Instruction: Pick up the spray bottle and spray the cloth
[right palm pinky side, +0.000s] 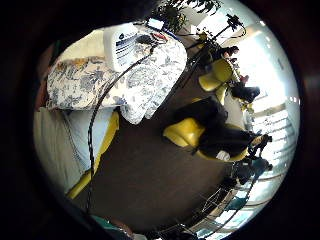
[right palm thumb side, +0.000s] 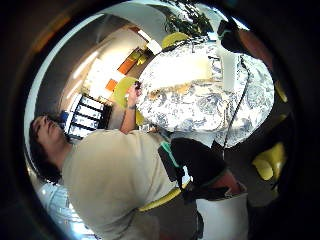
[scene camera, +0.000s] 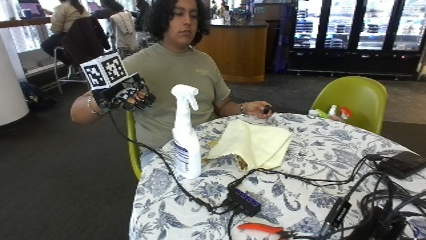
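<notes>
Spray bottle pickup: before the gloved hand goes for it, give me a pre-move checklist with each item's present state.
1. Spray bottle upright on the table: ok.
2. Right hand free, holding nothing: ok; it is raised beside the bottle, apart from it.
3. Path from hand to bottle unobstructed: ok, though a black cable hangs close by.
4. Yellow cloth laid out flat beside the bottle: ok.
5. Nozzle pointing toward the cloth: ok, roughly.
6. Liquid level in bottle: cannot tell.
</notes>
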